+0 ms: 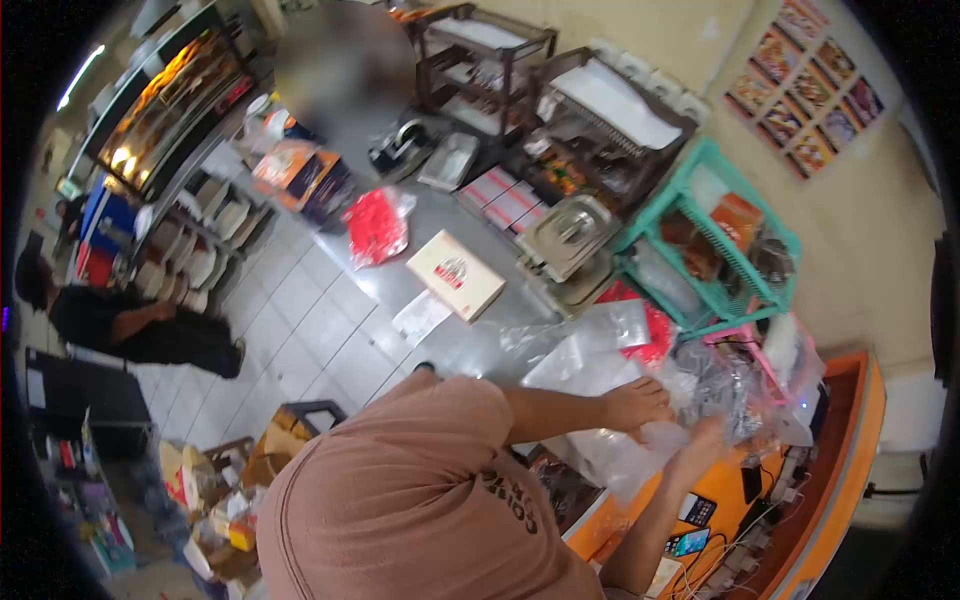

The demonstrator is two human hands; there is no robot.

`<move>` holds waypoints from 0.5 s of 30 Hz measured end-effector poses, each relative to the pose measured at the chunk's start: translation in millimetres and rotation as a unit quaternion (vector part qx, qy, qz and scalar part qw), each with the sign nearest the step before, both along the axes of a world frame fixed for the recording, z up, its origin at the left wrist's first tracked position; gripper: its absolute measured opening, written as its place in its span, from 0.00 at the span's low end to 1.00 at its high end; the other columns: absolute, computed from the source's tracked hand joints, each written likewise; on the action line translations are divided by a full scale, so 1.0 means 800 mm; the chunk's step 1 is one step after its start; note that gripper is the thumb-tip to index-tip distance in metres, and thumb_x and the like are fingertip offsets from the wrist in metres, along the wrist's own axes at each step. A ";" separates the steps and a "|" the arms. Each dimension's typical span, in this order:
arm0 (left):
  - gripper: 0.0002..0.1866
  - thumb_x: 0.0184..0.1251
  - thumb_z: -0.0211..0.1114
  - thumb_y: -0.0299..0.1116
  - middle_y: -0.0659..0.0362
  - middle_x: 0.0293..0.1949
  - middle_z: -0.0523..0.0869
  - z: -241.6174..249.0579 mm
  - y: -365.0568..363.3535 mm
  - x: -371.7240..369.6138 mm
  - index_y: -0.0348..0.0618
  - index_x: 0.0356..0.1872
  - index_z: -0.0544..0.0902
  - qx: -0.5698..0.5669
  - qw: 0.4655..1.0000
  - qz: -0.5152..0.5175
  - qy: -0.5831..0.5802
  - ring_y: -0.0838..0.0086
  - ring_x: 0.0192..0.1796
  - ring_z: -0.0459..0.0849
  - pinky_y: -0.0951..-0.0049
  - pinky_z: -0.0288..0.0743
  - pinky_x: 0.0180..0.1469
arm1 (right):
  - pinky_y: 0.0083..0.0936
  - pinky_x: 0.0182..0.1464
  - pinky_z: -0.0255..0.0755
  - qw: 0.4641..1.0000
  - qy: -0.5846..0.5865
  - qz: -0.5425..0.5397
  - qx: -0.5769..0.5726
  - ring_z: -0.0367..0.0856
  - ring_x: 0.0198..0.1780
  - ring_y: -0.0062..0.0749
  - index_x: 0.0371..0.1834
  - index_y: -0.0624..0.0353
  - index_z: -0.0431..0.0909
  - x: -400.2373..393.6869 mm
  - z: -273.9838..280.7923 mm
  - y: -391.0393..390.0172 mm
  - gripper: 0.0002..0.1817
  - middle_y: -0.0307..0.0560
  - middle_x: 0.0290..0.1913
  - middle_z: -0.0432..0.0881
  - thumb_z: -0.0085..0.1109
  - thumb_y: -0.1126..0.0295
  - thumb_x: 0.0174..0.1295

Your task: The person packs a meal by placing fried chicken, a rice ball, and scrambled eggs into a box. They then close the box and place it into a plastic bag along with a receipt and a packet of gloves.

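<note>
My left hand (640, 406) has its fingers curled on a translucent plastic bag (600, 450) near the metal counter's right end. Close beside it, my right hand (704, 445) is slightly blurred and closed on the same plastic, its fingers partly hidden. Crumpled clear plastic (720, 385) lies just beyond both hands. Red plastic packaging (655, 335) sits behind the bag. A cream box with a red print (456, 275) rests on the counter, with a paper slip (422, 318) next to it.
A green basket (745, 300) with packets stands beyond the hands, near metal trays (568, 238) and brown racks (610, 110). Phones (688, 543) and cables lie on the orange surface (735, 520). A person in dark clothes (130, 322) stands on the tiled floor at the left.
</note>
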State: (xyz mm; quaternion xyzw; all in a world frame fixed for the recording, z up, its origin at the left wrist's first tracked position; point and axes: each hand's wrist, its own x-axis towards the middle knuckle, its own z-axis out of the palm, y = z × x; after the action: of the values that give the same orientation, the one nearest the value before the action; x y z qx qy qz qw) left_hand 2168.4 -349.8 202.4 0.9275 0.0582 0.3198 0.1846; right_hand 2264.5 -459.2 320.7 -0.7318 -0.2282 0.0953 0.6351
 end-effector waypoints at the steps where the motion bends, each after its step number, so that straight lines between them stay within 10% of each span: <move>1: 0.37 0.46 0.74 0.65 0.55 0.50 0.77 -0.009 -0.008 0.001 0.55 0.55 0.79 0.007 0.999 0.015 0.033 0.58 0.59 0.74 0.55 0.65 0.63 | 0.36 0.53 0.76 0.993 0.032 -0.076 0.085 0.79 0.49 0.33 0.46 0.73 0.81 -0.005 0.019 0.002 0.23 0.49 0.49 0.83 0.52 0.58 0.77; 5: 0.43 0.39 0.78 0.66 0.51 0.55 0.75 -0.033 -0.013 0.030 0.50 0.56 0.80 -0.067 0.995 -0.005 0.072 0.55 0.63 0.70 0.46 0.59 0.67 | 0.35 0.58 0.78 0.977 0.004 -0.138 0.160 0.83 0.50 0.39 0.47 0.71 0.82 -0.024 0.187 -0.005 0.18 0.50 0.51 0.83 0.55 0.62 0.71; 10: 0.59 0.46 0.82 0.58 0.40 0.73 0.61 0.013 -0.024 0.021 0.42 0.77 0.62 -0.217 0.975 -0.024 -0.026 0.47 0.78 0.54 0.44 0.48 0.78 | 0.34 0.58 0.77 0.990 -0.075 0.000 0.117 0.81 0.53 0.38 0.57 0.69 0.76 -0.003 0.187 0.002 0.19 0.50 0.56 0.81 0.59 0.67 0.69; 15: 0.61 0.57 0.81 0.47 0.43 0.75 0.60 0.155 -0.017 -0.170 0.36 0.81 0.46 -0.594 0.752 -0.261 -0.120 0.51 0.77 0.61 0.51 0.66 0.72 | 0.32 0.58 0.77 0.977 0.004 0.214 0.000 0.79 0.56 0.37 0.66 0.67 0.71 -0.034 0.132 0.029 0.25 0.50 0.61 0.79 0.62 0.71 0.67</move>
State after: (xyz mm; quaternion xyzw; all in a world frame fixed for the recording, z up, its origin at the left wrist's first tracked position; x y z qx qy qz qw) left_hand 2032.6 -363.1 326.8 0.5641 -0.0305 0.2691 0.7800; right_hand 2237.0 -435.9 426.3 -0.6657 -0.3770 0.2314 0.6009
